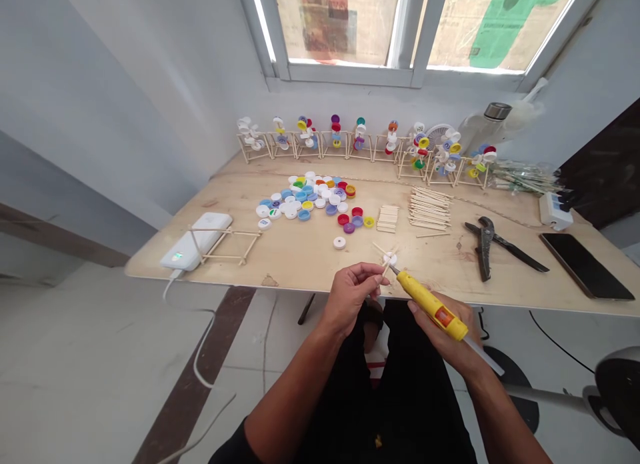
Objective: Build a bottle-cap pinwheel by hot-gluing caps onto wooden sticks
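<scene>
"What are those hands doing?"

"The left hand (356,289) is pinching a thin stick (385,269) with its fingers. The stick is poking out by a small white cap (391,259), near the bench's (300,251) front edge. I'm not seeing if the cap is touching the wood. The right hand (449,344) is gripping a yellow glue gun (430,304), and its nose is pointing at the cap."

"Is the cap looking heavy?"

"No, I'm guessing light, stiff and a bit slippery. The stick is looking easy to snap, so I'm thinking of a soft pinch, away from the glue, which may be hot."

"Where is there room?"

"Bare wood is stretching left, toward the stick frame (225,257). Farther back, a pile of short sticks (387,219) is lying close. The front edge is running very near, so I'm worrying about drops."
</scene>
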`<state>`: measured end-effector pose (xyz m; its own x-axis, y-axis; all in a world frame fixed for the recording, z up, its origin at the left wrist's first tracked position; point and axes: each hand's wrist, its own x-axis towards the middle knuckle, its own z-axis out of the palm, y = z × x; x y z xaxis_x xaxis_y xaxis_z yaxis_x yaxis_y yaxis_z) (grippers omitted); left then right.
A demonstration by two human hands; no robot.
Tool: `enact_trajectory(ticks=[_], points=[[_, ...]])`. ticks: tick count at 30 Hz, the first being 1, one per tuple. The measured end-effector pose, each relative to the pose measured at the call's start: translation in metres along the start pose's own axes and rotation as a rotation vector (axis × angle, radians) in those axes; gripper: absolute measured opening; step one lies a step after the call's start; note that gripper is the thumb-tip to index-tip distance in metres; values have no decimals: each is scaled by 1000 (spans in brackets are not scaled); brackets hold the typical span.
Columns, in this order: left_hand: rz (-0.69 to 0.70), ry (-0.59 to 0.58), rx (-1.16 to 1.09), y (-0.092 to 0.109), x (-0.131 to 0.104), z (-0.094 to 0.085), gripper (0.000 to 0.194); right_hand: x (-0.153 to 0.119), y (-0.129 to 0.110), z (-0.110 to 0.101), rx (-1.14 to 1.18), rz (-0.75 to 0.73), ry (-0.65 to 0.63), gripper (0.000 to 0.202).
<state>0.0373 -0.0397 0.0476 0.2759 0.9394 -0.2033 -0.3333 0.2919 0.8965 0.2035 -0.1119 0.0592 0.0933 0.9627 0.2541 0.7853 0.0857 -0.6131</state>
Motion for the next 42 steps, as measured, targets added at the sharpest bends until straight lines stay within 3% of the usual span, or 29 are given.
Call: enact_trajectory(ticks=[20,31,42], points=[[28,4,17,1,1,1,17,0,-1,-1,4,23,-21,25],[-49,-38,-103,-1,2,-2,23,-1,2,1,-37,-21,-37,25],[-151,-63,-211,-1,1,-2,26,-4,10,-4,34,29,0,23]])
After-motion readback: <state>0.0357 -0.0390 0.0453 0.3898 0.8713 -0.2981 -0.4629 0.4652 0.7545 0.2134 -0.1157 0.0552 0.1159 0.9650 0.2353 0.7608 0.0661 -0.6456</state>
